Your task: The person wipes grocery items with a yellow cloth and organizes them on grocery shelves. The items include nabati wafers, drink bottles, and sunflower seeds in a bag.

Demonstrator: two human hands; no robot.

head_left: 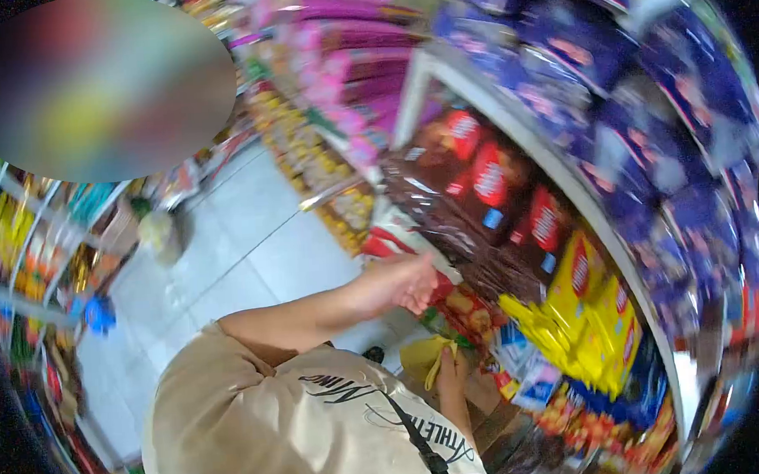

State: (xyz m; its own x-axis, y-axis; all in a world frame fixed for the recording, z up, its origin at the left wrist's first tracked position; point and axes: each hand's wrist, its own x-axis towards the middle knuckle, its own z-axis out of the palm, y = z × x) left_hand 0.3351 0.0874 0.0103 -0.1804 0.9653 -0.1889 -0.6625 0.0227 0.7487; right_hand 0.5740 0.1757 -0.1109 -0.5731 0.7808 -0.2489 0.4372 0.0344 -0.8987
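My left hand (406, 284) reaches across in front of my body, beside the shelf of packets. It looks loosely open with nothing in it, though its fingers are somewhat blurred. Lower down, my right hand (451, 381) is closed on a yellow cloth (422, 360) that hangs near my shirt. Close to my hands, red packets (463, 310) lie at the shelf's edge. Brown packets with red labels (490, 180) fill the shelf beyond, and bright yellow packets (581, 312) stand in the same row.
A white shelf frame (556, 163) runs along the right, with purple packets (649, 137) stacked above it. Pink packets (349, 67) and small yellow packs (311, 150) continue the row. White floor tiles (225, 245) lie at left, with a blue item (100, 314) near another stocked shelf.
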